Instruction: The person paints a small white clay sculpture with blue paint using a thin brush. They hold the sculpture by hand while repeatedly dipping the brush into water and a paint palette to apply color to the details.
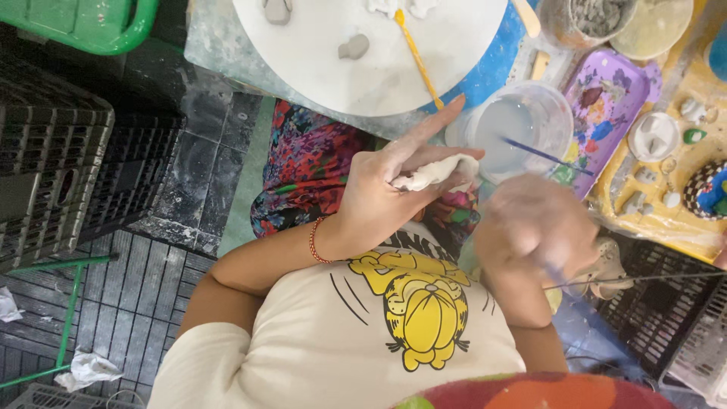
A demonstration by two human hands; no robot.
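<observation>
My left hand is closed around a lump of white clay, with the index finger stretched out toward the round white board. A red bracelet is on that wrist. My right hand is blurred with motion just right of the clay and below a clear cup of cloudy water. It seems to grip a thin tool, whose kind I cannot make out. A thin blue-handled brush leans in the cup.
On the white board lie small grey clay pieces and an orange-handled tool. A purple paint palette, a tub of grey clay and small clay figures on a yellow sheet stand to the right. Black plastic crates are at left.
</observation>
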